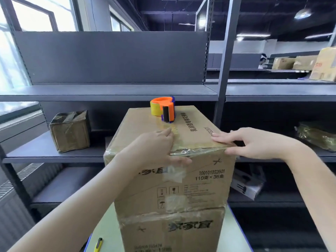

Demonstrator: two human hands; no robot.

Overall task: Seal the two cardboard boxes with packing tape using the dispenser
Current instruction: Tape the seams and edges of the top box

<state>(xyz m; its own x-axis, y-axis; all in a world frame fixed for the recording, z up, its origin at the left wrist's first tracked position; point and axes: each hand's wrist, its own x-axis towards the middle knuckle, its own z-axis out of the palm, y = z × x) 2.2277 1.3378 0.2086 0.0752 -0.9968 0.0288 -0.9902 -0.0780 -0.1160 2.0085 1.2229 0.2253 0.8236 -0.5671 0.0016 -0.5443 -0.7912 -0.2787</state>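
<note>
Two printed cardboard boxes stand stacked in front of me, the upper box (192,179) on the lower box (174,231). Clear tape runs along the upper box's near top edge. My left hand (154,150) lies flat over that edge, fingers on the lid and thumb down the front face. My right hand (254,142) presses the right corner of the same edge with straight fingers on top and thumb on the side. An orange tape dispenser (163,109) with a yellowish roll sits on the far end of the lid, untouched.
A small taped box (70,130) sits on the grey shelf (54,151) to the left. A wrapped package (316,135) lies on the right shelf. A yellow utility knife (98,244) lies on the table at lower left. More cartons stand far right.
</note>
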